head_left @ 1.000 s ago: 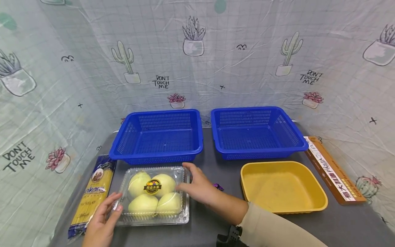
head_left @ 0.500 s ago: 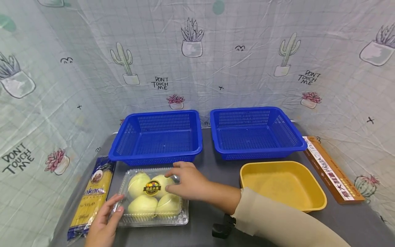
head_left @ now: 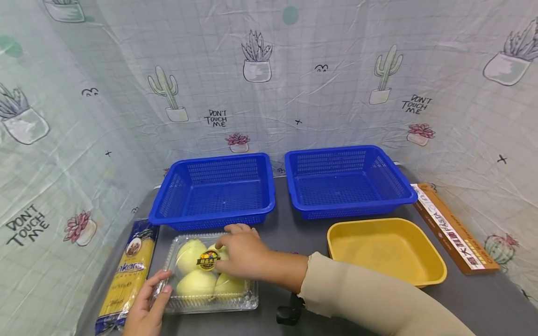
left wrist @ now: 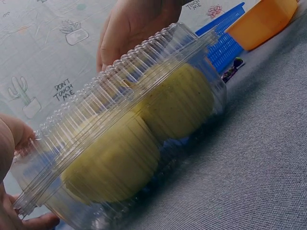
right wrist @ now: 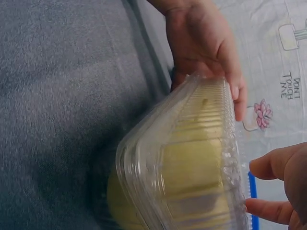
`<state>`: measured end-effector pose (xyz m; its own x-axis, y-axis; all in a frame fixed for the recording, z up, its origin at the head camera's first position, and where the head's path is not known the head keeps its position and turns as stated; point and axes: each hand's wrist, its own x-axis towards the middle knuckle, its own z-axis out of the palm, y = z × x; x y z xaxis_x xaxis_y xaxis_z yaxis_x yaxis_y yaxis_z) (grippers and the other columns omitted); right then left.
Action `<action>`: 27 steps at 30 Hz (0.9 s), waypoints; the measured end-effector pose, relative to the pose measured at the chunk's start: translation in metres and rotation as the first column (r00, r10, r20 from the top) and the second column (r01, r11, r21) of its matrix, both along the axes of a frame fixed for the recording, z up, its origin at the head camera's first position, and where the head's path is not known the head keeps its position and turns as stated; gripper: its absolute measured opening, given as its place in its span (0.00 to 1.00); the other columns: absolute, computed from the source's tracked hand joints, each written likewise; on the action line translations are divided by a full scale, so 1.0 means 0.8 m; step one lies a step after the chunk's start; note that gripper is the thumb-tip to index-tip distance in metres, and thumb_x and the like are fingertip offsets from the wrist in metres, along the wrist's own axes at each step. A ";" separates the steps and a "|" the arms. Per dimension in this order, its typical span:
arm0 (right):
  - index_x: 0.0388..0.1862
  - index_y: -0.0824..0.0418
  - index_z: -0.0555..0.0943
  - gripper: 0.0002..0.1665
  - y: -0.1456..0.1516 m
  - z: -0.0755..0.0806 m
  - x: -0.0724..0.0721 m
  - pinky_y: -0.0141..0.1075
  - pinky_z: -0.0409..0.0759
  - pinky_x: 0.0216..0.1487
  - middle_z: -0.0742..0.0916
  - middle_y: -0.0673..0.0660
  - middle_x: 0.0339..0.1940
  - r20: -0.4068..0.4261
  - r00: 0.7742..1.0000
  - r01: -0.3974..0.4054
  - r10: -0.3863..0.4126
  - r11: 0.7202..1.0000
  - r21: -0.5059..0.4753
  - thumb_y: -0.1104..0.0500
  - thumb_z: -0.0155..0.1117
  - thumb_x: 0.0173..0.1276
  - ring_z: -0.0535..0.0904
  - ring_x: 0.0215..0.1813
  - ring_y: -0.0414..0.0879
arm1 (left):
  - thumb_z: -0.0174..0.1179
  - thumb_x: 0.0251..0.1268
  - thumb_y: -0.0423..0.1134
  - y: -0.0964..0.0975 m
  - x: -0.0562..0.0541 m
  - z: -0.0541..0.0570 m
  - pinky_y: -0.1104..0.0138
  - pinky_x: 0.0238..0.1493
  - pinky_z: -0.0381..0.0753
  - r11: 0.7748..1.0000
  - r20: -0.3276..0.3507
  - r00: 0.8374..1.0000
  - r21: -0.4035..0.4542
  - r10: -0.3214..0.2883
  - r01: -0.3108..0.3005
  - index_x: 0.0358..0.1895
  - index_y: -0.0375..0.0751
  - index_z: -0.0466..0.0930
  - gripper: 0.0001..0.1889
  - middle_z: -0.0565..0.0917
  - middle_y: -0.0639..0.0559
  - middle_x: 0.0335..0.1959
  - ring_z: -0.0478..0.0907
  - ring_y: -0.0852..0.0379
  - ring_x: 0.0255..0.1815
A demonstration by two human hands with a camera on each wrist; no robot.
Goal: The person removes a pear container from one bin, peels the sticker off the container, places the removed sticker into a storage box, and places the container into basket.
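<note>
A clear plastic fruit box (head_left: 210,305) holds several pale yellow-green fruits (head_left: 195,284) under a closed lid with a black label (head_left: 208,261). My left hand (head_left: 147,308) grips its left edge, thumb above; the left wrist view shows fingers (left wrist: 41,221) reaching under the rim. Over the lid's right half lies my right hand (head_left: 245,254), hiding part of the fruit and label. Its fingers are spread and lightly bent, with the fingertips (right wrist: 252,206) right at the lid in the right wrist view.
Two blue baskets (head_left: 214,221) (head_left: 357,212) stand behind. To the right sits a yellow tub (head_left: 382,224), with a brown pasta box (head_left: 456,228) beyond it. A spaghetti packet (head_left: 128,275) lies left of the fruit box. Something small and purple (left wrist: 232,71) shows beyond it.
My right hand has moved left, from the fruit box's right edge to over its lid. The left hand keeps its grip on the left edge. The head view has tilted slightly.
</note>
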<state>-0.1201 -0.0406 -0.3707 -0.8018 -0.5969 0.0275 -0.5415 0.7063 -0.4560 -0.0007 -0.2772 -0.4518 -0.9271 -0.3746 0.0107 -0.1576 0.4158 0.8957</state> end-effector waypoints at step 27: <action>0.34 0.51 0.93 0.05 -0.009 -0.023 0.008 0.62 0.62 0.80 0.85 0.54 0.69 -0.197 0.980 0.004 -0.029 0.992 -0.125 0.52 0.79 0.65 0.73 0.77 0.50 | 0.56 0.86 0.42 0.007 -0.002 -0.003 0.88 0.61 0.61 1.000 -0.073 0.997 0.015 0.029 -0.028 0.70 0.38 0.75 0.19 0.79 0.58 0.68 0.61 0.76 0.71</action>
